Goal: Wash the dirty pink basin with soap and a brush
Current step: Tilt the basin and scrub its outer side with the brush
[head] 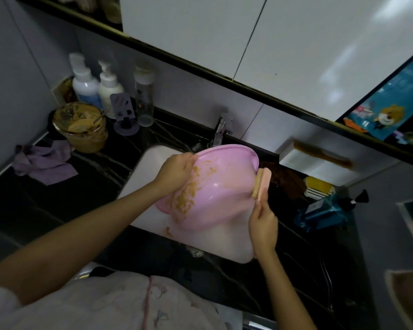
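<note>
The pink basin is held tilted over the white sink, its inside smeared with yellow-brown dirt along the left side. My left hand grips the basin's left rim. My right hand holds a pink brush by its handle, with the tan bristles against the basin's right edge. A blob of the dirt lies on the sink's bottom under the basin.
A chrome tap stands behind the basin. At the left of the black counter are a dirty brown pot, pump bottles, a clear bottle and a purple cloth. At the right lie a yellow sponge and a blue bottle.
</note>
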Motion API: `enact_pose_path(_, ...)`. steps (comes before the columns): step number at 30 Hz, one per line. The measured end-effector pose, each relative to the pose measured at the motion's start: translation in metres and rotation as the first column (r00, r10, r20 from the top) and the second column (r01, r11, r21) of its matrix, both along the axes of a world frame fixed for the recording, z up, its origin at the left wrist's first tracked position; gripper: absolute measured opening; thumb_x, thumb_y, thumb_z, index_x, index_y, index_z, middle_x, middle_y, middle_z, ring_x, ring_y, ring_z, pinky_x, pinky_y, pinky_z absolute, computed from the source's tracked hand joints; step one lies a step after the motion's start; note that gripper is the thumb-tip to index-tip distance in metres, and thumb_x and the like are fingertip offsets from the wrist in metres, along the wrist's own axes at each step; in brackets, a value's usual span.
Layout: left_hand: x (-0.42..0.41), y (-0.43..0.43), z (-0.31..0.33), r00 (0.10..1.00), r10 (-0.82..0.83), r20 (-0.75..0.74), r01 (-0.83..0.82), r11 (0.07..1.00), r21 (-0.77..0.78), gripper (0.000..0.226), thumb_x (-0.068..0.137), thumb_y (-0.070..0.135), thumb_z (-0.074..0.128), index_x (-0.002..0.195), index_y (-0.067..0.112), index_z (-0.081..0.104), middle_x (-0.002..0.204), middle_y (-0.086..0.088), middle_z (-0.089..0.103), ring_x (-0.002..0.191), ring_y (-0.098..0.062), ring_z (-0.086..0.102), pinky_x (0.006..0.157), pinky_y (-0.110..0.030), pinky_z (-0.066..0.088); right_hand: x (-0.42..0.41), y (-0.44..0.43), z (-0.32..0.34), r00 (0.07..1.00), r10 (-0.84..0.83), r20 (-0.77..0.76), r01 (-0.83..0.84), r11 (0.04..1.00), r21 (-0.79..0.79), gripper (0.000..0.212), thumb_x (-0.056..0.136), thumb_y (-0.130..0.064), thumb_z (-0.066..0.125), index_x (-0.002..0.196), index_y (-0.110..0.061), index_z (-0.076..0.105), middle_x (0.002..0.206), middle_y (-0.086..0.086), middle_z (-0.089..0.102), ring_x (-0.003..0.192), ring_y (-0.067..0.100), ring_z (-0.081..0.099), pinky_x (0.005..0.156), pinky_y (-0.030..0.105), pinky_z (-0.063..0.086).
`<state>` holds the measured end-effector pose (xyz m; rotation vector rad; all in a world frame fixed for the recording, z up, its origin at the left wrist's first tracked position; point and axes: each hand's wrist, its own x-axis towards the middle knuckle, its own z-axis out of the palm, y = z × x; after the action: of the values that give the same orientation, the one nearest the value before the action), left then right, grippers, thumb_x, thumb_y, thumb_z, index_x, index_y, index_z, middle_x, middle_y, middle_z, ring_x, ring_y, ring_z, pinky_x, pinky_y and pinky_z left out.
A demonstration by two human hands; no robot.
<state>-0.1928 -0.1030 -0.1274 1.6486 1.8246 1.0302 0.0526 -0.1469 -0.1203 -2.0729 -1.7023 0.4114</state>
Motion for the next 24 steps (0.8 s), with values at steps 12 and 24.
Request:
enact_pose_path(12, 0.014, -0.014, -0.006, 1.000, -0.001, -0.019, 0.003, 0.996, 0.085, 0.031, 0.094, 0.034, 0.031, 0.072, 0.019, 0.047, 0.062, 0.000, 0.049, 0.062, -0.025, 0.050, 0.058, -0.031, 0.034, -0.009, -0.009, 0.021, 0.981, 0.175, 0.081, -0.174, 0.985, -0.023, 0.053, 0.100, -0.029, 0.036, 0.149, -0.032, 0.019, 0.081, 0.021, 0.066, 0.072, 0.037, 0.063, 0.059, 0.037, 0.047)
enact_pose_path(24, 0.020, -0.027, -0.003, 0.999, -0.008, -0.036, 0.010, 0.999, 0.050, 0.040, 0.093, 0.040, 0.025, 0.069, 0.014, 0.043, 0.061, -0.008, 0.053, 0.062, -0.033, 0.054, 0.056, -0.036, 0.039, -0.024, 0.002, 0.066, 0.817, 0.484, 0.313, -0.416, 0.871, -0.261, 0.050, 0.099, -0.031, 0.030, 0.148, -0.030, 0.019, 0.101, 0.016, 0.064, 0.088, 0.034, 0.062, 0.065, 0.034, 0.041)
